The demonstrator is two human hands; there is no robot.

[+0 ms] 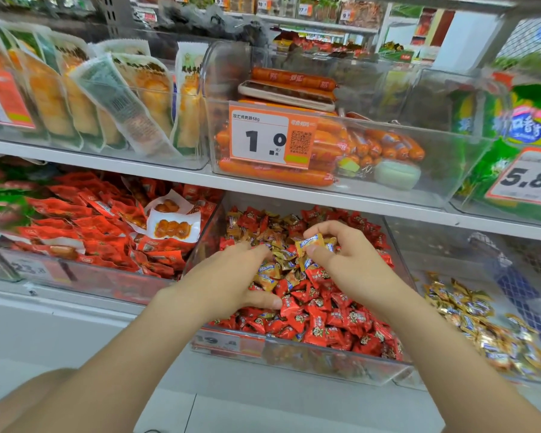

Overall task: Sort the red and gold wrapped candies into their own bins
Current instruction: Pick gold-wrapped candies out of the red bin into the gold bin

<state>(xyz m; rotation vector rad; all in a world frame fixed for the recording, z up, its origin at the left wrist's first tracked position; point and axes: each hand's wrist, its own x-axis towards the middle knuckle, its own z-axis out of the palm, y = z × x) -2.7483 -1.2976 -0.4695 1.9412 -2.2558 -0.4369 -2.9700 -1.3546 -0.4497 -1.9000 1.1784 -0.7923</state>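
- A crinkly gold candy (310, 242) is pinched by the right hand (350, 264), between thumb and forefinger.
- The left hand (231, 276) is laid, fingers relaxed, on the glossy candy heap (316, 320).

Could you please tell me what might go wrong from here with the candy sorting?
1. The right hand pinches a gold candy by the fingertips only, above the mixed bin; it might slip back into the pile before reaching the gold bin.
2. The left hand rests on the pile where red candies and gold ones lie tangled, so a scoop could well take both colours.
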